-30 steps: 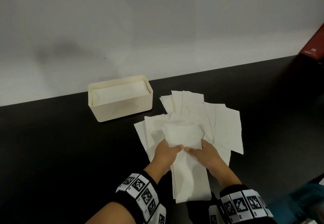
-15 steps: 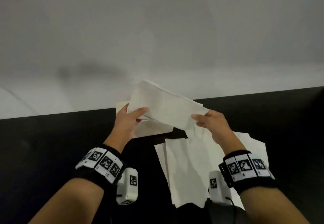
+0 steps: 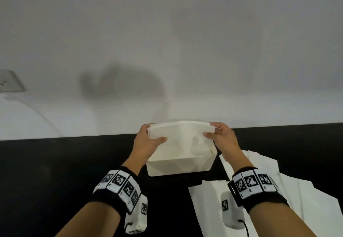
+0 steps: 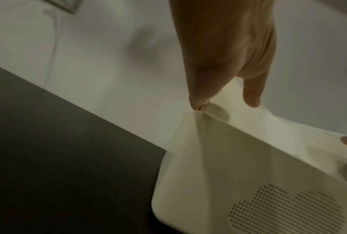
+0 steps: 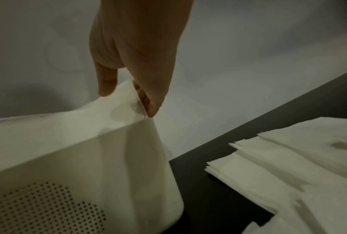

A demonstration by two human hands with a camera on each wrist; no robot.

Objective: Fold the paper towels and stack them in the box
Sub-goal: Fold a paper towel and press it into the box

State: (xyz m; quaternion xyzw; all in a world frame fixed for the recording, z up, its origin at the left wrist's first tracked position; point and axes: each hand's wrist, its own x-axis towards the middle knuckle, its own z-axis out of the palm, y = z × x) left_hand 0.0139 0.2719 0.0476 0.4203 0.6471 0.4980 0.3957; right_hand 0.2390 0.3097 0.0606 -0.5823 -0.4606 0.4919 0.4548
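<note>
Held between both hands, directly above the open top of the box (image 3: 179, 165): a folded paper towel (image 3: 178, 140), stretched flat from end to end, its lower edge dipping into the box. Left hand (image 3: 146, 144) at the towel's left end, thumb across the front face, fingers curled behind, pinching it. Right hand (image 3: 223, 140) at the right end, gripping the same way, thumb in front and fingers wrapped round the edge. Confirmed in the left wrist view: fingertips (image 4: 197, 105) closed on the towel's corner just over the box's rim. Likewise in the right wrist view: fingers (image 5: 148, 101) nipping the layered edge of the towel beside the box's corner. Cream plastic box, standing on a black table (image 3: 55, 171) near the white wall (image 3: 167, 42), with a dotted cloud pattern on its front. To the right of the box, spread loosely on the table under the right forearm: more unfolded paper towels (image 3: 306, 196), overlapping one another. Marker-covered bands (image 3: 118, 184) on both wrists.
</note>
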